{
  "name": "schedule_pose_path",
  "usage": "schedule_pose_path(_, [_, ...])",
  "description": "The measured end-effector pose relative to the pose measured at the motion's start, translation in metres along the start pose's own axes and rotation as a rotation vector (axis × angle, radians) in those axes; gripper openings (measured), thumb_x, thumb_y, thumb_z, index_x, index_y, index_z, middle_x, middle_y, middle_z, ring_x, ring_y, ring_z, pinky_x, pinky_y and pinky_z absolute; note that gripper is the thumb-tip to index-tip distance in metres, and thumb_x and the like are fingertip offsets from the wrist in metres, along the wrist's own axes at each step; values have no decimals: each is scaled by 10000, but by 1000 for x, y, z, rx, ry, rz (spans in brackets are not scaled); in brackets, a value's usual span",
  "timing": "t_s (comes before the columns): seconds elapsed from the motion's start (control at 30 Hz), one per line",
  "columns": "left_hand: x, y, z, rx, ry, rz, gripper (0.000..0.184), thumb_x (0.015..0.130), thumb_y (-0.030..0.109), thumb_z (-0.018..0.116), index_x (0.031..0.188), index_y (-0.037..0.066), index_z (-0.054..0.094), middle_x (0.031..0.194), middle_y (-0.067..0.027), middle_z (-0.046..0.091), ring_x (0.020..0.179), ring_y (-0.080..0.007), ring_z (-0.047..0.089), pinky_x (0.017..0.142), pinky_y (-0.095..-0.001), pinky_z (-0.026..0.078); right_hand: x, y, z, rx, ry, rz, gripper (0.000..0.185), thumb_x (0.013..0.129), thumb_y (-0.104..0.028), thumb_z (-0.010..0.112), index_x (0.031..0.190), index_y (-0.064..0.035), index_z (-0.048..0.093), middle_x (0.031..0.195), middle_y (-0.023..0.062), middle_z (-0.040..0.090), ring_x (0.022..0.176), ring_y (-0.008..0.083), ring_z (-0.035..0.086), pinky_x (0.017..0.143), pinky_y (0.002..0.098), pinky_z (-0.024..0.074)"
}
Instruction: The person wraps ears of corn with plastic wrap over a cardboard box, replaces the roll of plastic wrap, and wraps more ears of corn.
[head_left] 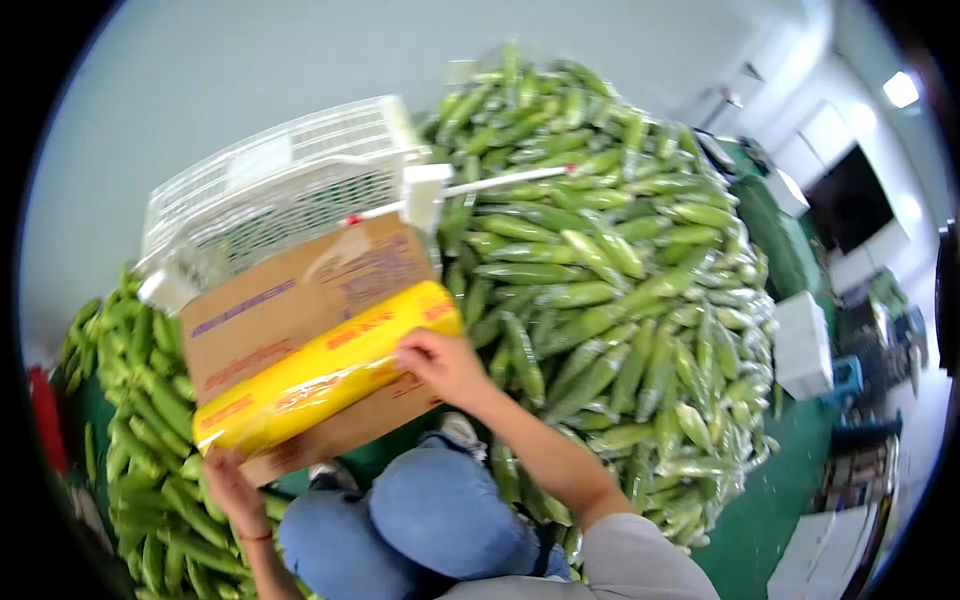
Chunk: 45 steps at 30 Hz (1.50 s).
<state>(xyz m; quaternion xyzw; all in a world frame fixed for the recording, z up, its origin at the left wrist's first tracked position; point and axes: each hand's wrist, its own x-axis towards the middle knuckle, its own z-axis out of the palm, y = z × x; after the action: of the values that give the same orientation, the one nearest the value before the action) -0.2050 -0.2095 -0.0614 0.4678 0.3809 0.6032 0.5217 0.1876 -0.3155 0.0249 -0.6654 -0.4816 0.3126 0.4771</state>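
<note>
A thick roll in shiny yellow wrapping (325,365) with red print, which looks like plastic film, slants across a flat brown cardboard piece (250,320) in front of me. My right hand (435,365) grips its right end, fingers curled on the yellow surface. At the lower left end, my left hand (237,492) holds the roll from below, its fingers partly hidden. Behind the cardboard stands a white plastic crate (280,165). A thin white rod with red ends (500,182) reaches from the cardboard's top edge over the corn on the right.
Plastic-wrapped corn ears in green husks (600,290) form a big heap on my right. More husked ears, apparently unwrapped, make a pile (150,420) on my left. White boxes (803,345) and a blue stool (847,377) stand on the green floor (745,520) farther right.
</note>
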Motion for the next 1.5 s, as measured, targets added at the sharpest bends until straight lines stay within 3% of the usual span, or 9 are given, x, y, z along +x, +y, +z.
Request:
schedule_pose_path(0.03, [1, 21, 14, 828, -77, 277, 74, 980, 33, 441, 974, 3, 509, 857, -79, 535, 795, -166, 523, 830, -332, 444, 1, -15, -2, 53, 37, -143, 140, 918, -156, 620, 930, -17, 633, 809, 46, 674, 685, 105, 611, 628, 253, 478])
schedule_pose_path(0.3, [-32, 79, 19, 533, -19, 343, 32, 945, -14, 478, 956, -17, 508, 894, -119, 600, 812, -209, 580, 753, -317, 496, -29, -48, -38, -148, -103, -323, 109, 871, -148, 654, 930, -56, 651, 867, 75, 673, 811, 199, 669, 684, 314, 524])
schedule_pose_path(0.57, [-68, 50, 0, 1262, -676, 395, 94, 789, 67, 600, 875, 38, 576, 974, -121, 650, 1011, -339, 599, 892, -428, 462, -62, 33, -4, -555, -177, -518, 103, 779, -141, 705, 867, -119, 657, 801, 11, 643, 706, 206, 644, 630, 297, 525])
schedule_pose_path(0.67, [-69, 55, -6, 1023, -399, 55, 134, 820, 130, 582, 893, 19, 598, 971, -134, 640, 943, -348, 575, 858, -418, 437, -50, 42, -1, -725, -155, -589, 142, 765, -213, 720, 876, -144, 665, 778, 7, 640, 689, 207, 641, 611, 300, 522])
schedule_pose_path(0.9, [-48, 55, 2, 928, 15, 159, 155, 847, 28, 545, 772, 18, 411, 803, -103, 424, 771, -231, 456, 736, -320, 400, -47, 25, -3, -642, -163, -505, 183, 782, -235, 738, 928, -141, 681, 833, 10, 670, 702, 216, 656, 567, 311, 523])
schedule_pose_path(0.97, [-32, 51, 14, 378, 182, -27, 111, 919, 82, 528, 879, -11, 482, 886, -57, 493, 854, -161, 470, 758, -301, 405, -46, 24, 0, -670, -114, -541, 138, 771, -210, 748, 840, -139, 652, 703, 16, 586, 585, 204, 606, 498, 310, 485])
schedule_pose_path(1.07, [-11, 42, 22, 415, 44, -138, 287, 1005, 193, 461, 1132, -49, 551, 1028, -64, 605, 912, -118, 520, 815, -269, 433, -56, 41, 5, -691, -123, -546, 158, 764, -208, 750, 767, -138, 609, 638, 28, 505, 539, 218, 560, 466, 328, 442])
schedule_pose_path(1.23, [28, 53, 40, 471, 45, -205, 339, 1014, 261, 468, 1072, -50, 592, 938, -27, 643, 843, -85, 544, 772, -232, 447, -86, 52, -12, -847, -399, -444, 179, 746, -218, 755, 813, -132, 613, 735, 26, 538, 698, 213, 592, 596, 352, 456])
schedule_pose_path(1.5, [82, 59, 7, 145, -485, -634, 537, 878, 270, 698, 1265, -53, 515, 1186, -106, 625, 1102, -186, 584, 981, -341, 449, -55, 62, -58, -558, 242, -315, 211, 906, -141, 535, 1086, -64, 614, 1102, 169, 585, 1062, 316, 544, 938, 411, 411])
